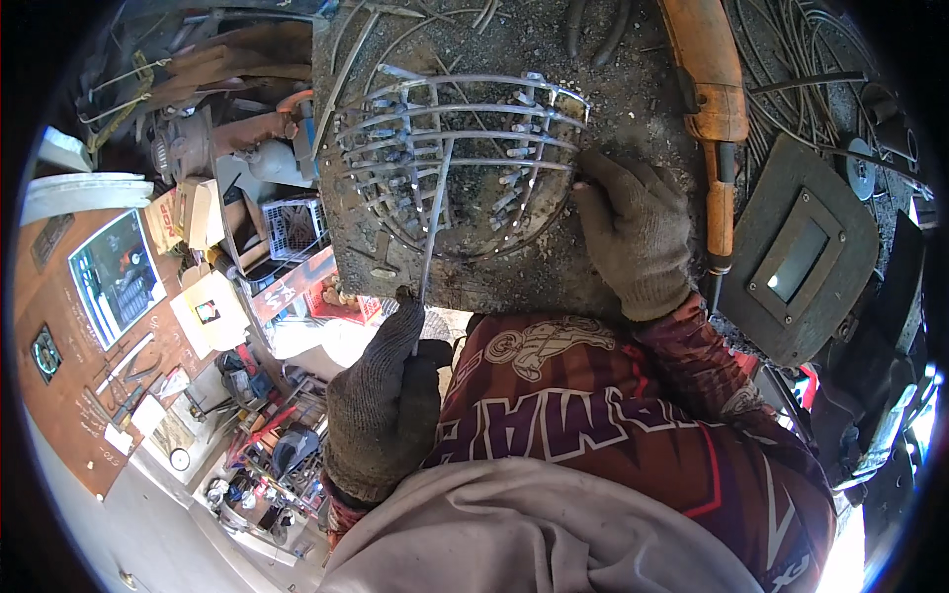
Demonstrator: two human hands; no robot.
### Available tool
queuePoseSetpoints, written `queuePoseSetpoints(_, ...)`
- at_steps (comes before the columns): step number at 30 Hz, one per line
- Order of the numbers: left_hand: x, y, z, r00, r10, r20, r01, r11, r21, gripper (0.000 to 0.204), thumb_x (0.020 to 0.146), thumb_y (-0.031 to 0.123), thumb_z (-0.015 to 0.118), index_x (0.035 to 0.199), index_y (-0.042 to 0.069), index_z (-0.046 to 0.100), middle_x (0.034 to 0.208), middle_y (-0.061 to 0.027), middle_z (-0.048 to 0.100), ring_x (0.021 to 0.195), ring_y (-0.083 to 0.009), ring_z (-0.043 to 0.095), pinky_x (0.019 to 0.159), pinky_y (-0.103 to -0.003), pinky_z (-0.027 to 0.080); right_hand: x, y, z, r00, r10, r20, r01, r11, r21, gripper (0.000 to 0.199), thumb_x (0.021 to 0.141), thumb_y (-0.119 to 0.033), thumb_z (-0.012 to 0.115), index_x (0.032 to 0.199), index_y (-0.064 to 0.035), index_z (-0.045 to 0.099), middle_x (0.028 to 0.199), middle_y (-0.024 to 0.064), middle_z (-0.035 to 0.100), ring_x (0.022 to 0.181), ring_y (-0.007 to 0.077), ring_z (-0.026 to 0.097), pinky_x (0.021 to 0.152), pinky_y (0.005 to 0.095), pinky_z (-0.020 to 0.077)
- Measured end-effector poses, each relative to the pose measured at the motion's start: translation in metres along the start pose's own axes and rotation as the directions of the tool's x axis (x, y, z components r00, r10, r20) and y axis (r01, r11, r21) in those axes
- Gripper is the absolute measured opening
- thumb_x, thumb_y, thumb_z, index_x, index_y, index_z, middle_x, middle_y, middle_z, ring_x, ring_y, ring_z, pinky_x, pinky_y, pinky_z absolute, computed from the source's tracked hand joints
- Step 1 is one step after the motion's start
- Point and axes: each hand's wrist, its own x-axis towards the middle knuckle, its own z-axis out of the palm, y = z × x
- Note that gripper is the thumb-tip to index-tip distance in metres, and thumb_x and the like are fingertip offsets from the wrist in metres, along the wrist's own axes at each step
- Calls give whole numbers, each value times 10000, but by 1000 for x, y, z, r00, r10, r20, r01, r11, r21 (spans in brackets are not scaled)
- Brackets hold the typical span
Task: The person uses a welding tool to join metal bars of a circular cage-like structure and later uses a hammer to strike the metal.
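**Gloved Hands at a Wire Cage on a Sooty Bench**

Both hands wear grey knit gloves. Left hand (381,400) is closed, pinching a thin metal rod (433,222) that runs up from its fingertips across the wire frame (460,148). Right hand (633,232) lies flat and open, fingers pressed against the frame's right edge.

That frame, ahead of both hands, is a domed basket of curved grey bars joined by short welded stubs. It sits on a scorched, gritty metal bench (613,79). Right of the right hand lie an orange-handled tool (714,109) and a dark welding mask (796,252) with a rectangular window. Left of the left hand, down on the cluttered floor, are pale cardboard boxes (188,212) and a white plastic crate (294,227).
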Motion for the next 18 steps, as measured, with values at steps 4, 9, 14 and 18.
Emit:
queuePoseSetpoints(4,-1,-6,-1,999,44,2,-44,999,18,391,989,24,555,1374,-47,558,964,-250,748,907,-316,778,775,-397,609,1,-5,-4,996,82,35,-84,993,77,307,862,-140,736,1161,-70,729,1065,165,727,994,363,697,892,453,554)
queuePoseSetpoints(9,1,-7,-2,996,78,34,-80,995,53,443,984,24,552,1422,-37,523,961,-243,744,865,-314,774,760,-393,606,-1,-5,-8,989,142,27,-144,982,122,381,885,-129,722,1252,-31,694,1163,215,716,1100,347,699,971,420,540)
queuePoseSetpoints(14,-1,-15,1,987,161,-1,-161,986,50,484,971,20,584,1448,-21,511,925,-235,726,760,-305,748,689,-382,585,-8,3,-7,969,244,37,-242,909,339,442,902,-177,712,1312,-26,644,1158,177,710,1009,302,713,919,397,542)
queuePoseSetpoints(18,-4,-18,-1,986,166,23,-168,980,110,557,942,30,638,1479,10,493,863,-195,705,710,-293,728,639,-371,564,-14,2,-20,969,232,87,-244,832,499,416,964,-145,673,1356,-16,616,1133,143,723,1015,224,702,907,359,541)
